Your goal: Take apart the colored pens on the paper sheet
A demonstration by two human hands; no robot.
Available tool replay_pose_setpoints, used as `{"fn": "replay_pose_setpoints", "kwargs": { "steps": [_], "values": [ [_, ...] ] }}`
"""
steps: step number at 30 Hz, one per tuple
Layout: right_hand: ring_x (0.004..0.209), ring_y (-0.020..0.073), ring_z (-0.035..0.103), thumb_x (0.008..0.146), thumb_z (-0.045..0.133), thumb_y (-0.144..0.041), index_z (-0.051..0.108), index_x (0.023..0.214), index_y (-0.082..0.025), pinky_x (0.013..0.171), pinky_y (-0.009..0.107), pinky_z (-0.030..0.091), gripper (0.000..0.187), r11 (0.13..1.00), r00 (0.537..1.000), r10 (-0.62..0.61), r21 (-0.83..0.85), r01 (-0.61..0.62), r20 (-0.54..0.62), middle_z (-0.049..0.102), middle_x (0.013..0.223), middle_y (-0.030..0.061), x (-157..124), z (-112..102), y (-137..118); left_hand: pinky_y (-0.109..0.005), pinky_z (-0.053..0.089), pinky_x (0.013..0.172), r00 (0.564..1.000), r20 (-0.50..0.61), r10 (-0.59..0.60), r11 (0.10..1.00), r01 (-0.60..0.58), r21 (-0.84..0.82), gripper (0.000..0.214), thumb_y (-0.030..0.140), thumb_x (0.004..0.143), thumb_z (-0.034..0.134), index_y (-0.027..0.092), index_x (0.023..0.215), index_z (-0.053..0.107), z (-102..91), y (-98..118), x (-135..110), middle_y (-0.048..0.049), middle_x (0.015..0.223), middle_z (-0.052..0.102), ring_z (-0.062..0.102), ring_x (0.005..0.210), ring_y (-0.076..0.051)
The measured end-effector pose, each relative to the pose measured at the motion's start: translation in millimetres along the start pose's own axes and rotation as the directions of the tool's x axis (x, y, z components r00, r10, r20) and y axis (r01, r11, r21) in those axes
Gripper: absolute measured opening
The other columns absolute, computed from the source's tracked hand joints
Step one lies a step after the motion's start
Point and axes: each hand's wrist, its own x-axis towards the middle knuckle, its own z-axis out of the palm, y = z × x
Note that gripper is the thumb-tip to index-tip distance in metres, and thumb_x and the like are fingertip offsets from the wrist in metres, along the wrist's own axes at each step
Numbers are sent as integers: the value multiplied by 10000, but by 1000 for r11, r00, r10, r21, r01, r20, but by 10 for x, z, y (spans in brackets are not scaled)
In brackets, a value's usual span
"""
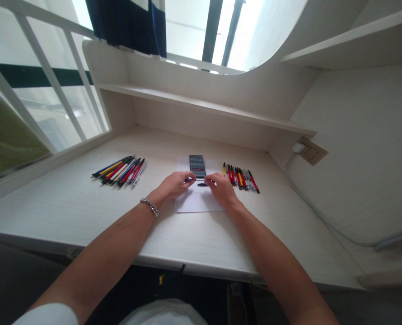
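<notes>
Both my hands meet over a white sheet of paper in the middle of the desk. My left hand, with a metal bracelet at the wrist, pinches a blue pen part. My right hand pinches a thin dark pen piece that points toward the left hand. A dark phone lies just beyond the fingers on the paper. One row of coloured pens lies to the left, another row of pens to the right.
The white desk has a low shelf along the back. A wall socket with a white plug and a cable sits at the right. A white railing stands at the left.
</notes>
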Motion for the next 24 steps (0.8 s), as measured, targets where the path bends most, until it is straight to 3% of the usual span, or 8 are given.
{"fn": "replay_pose_setpoints", "kwargs": {
  "steps": [4,11,24],
  "values": [
    [884,202,640,929,595,-151,759,913,-200,813,313,466,172,996,999,30,-85,-28,20,717,945,63,8,-34,5,-277,420,659,999,6,-34,998,34,56,293,383,921,518,248,1069,733,-26,16,3,-52,943,755,641,781,-202],
    [810,172,613,894,646,-144,752,890,-180,771,279,431,111,985,989,146,-94,-143,27,715,898,55,20,-143,156,-289,445,711,995,-41,-90,995,92,29,291,397,906,536,249,1051,740,-87,-160,39,-52,933,758,649,814,-208],
    [822,177,596,932,624,-220,801,962,-249,764,267,406,182,971,975,133,-220,-92,180,665,911,61,-74,101,102,-288,456,712,998,-32,-61,998,61,-20,288,373,905,546,227,1059,740,-52,-145,45,-67,955,765,664,816,-209]
  ]
}}
